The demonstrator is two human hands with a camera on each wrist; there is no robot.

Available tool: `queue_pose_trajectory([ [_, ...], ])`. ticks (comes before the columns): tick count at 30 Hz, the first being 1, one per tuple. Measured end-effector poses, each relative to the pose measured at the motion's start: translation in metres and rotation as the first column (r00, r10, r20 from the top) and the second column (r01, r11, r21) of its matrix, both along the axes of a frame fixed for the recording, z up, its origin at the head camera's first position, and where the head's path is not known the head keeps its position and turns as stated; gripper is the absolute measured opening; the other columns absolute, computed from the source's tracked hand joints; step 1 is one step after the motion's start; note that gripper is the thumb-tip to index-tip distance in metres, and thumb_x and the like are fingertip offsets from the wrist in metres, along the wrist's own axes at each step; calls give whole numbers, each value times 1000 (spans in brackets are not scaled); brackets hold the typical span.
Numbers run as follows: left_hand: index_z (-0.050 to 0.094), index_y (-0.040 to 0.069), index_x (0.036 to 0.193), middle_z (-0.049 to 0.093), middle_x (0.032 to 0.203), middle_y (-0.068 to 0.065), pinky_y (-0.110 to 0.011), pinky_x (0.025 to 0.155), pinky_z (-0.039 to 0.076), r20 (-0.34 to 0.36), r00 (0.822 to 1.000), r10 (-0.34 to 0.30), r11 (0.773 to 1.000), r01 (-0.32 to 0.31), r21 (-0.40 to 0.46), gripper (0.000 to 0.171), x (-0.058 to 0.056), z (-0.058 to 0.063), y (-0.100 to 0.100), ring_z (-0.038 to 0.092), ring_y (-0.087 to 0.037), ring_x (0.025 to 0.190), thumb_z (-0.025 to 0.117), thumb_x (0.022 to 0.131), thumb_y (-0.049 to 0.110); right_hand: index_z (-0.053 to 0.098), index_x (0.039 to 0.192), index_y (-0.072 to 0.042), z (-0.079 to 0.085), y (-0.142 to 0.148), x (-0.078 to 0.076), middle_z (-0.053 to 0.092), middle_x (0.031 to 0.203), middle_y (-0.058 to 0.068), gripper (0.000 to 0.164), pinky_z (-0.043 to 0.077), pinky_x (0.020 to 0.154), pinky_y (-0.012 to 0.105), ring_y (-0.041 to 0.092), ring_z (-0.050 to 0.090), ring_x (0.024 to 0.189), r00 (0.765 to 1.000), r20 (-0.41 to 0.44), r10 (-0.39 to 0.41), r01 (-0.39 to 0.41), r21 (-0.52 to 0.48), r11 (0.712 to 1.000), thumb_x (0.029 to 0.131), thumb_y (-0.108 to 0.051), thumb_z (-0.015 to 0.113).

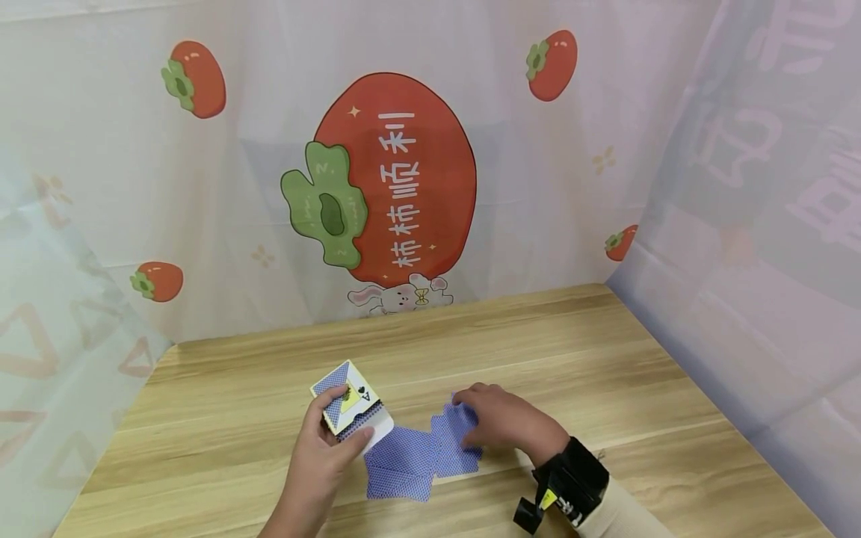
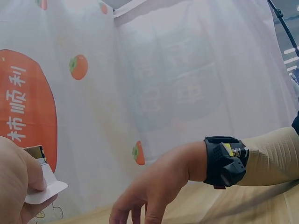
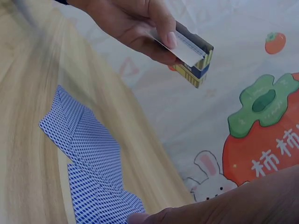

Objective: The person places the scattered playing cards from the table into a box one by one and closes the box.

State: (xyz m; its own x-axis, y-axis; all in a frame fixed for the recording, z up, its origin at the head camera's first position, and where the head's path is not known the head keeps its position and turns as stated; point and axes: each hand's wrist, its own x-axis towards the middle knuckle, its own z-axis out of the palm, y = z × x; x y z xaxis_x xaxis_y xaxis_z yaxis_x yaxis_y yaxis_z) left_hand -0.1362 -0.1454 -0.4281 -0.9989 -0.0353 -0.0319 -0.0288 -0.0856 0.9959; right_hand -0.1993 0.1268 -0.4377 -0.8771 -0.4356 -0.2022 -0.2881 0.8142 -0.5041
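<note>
In the head view my left hand (image 1: 321, 441) grips a playing-card box (image 1: 346, 396) above the table. Its thumb lies on the raised white flap (image 1: 380, 428), and patterned cards show at the box's mouth. Blue-checked playing cards (image 1: 401, 457) lie face down, overlapping, below and right of the box. Over the right-hand cards (image 1: 449, 448) is my right hand (image 1: 507, 422), fingers bent down and touching them. The right wrist view shows its thumb tip (image 3: 138, 217) on the cards' edge. In the left wrist view the cards under that hand are out of sight.
A wood-grain table (image 1: 255, 388) carries the cards. Behind it hangs a white cloth (image 1: 269, 45) with printed persimmons, and more cloth (image 1: 760, 224) closes off the right side. My right wrist wears a black strapped camera (image 1: 572, 478).
</note>
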Motion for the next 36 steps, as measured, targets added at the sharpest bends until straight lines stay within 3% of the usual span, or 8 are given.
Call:
queue_pose_trajectory([
  [5, 33, 15, 151, 35, 148, -25, -26, 92, 55, -1, 1000, -1, 1000, 1, -22, 77, 1, 1, -2, 54, -29, 122, 68, 88, -11, 64, 132, -13, -4, 4, -4, 58, 136, 12, 61, 49, 100, 51, 34, 53, 124, 999, -23, -22, 22, 14, 1000, 78, -23, 88],
  [17, 33, 15, 150, 34, 146, -25, -25, 92, 55, -1, 1000, 3, 1000, -3, -11, 77, 0, 2, -3, 52, -30, 124, 66, 87, -14, 61, 137, -18, -9, 2, -1, 49, 148, 13, 73, 40, 107, 59, 35, 46, 131, 996, -82, 28, -18, 122, 992, 74, -36, 92],
  [27, 34, 13, 149, 36, 144, -25, -25, 91, 55, 2, 1000, 2, 1000, -2, -10, 76, -1, 0, -3, 53, -28, 122, 67, 86, -14, 64, 133, -17, -11, -5, 3, 57, 134, 9, 66, 47, 96, 52, 29, 51, 116, 987, -151, 62, -43, 126, 991, 74, -32, 91],
  [36, 32, 15, 151, 34, 145, -25, -25, 91, 55, -5, 1000, -13, 1000, 13, -24, 75, 0, -1, -3, 52, -29, 123, 67, 89, -11, 63, 134, -20, -11, -12, 4, 56, 125, 7, 65, 45, 92, 47, 24, 48, 109, 993, -108, 53, -40, 123, 992, 75, -27, 89],
])
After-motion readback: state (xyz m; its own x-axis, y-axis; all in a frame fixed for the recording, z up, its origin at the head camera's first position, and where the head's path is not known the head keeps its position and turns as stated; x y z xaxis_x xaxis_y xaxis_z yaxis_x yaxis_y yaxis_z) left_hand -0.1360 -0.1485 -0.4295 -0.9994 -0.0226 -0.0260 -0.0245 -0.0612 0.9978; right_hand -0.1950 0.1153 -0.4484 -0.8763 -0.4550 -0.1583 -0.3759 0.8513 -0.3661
